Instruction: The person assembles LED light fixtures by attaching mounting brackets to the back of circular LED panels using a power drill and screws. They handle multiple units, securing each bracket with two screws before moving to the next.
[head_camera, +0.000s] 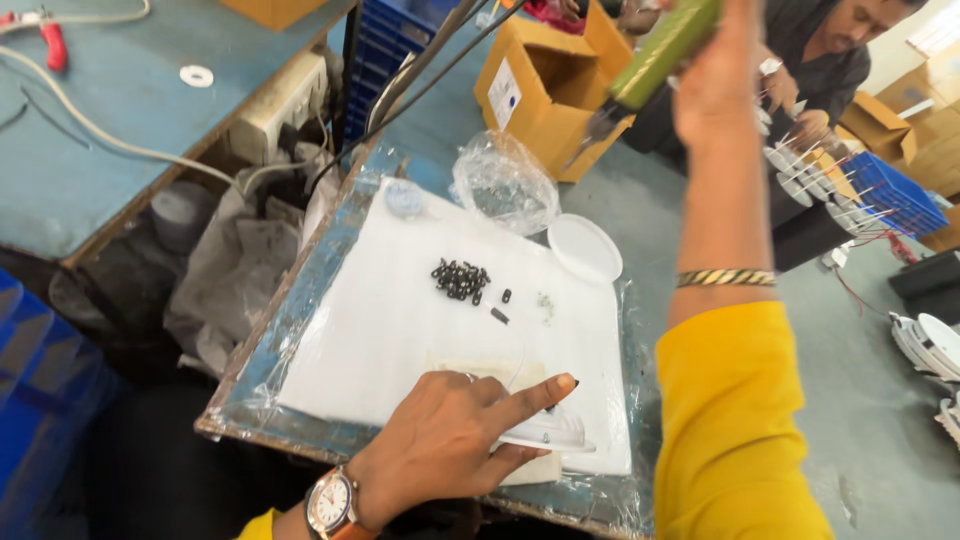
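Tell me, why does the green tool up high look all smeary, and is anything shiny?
In the head view, the green-handled tool in the right hand is streaked with motion blur; the left hand and the small black screws look sharp; the plastic wrap around the white board glints with soft glare.

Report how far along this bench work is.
Done: nothing finished shows. In hand: the left hand presses a white part on the white pad; the right hand holds a green-handled screwdriver raised. Left: the pile of black screws lies loose, and a white round cover waits beside it.
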